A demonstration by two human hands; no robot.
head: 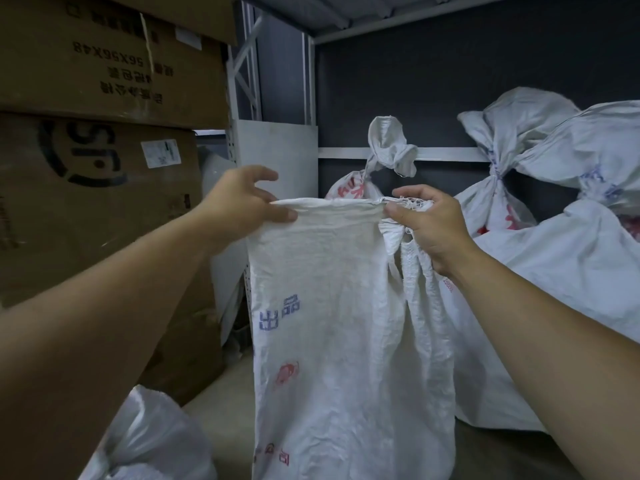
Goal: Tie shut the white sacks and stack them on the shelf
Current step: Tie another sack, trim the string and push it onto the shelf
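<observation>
Fingers: the left fingers (265,174) spread loosely above the mouth of the white sack (339,306), thumb laid across the front of its rim; the right fingers (412,192) curl over the frayed right corner, thumb beneath, pinching it
Hands: the left hand (242,199) holds the sack's top left corner; the right hand (429,223) holds the right; the rim is stretched flat between them
Sack: hangs upright, mouth untied; blue and red print on its front
Plastic bag (149,438): pale; left of the sack's foot
Cartons (86,202): brown, stacked; left of the sack
Knotted sack (391,147): just behind the sack's mouth
Larger tied sacks (588,271): right of the sack, touching each other
Shelf rail (450,154): grey; behind the sacks
</observation>
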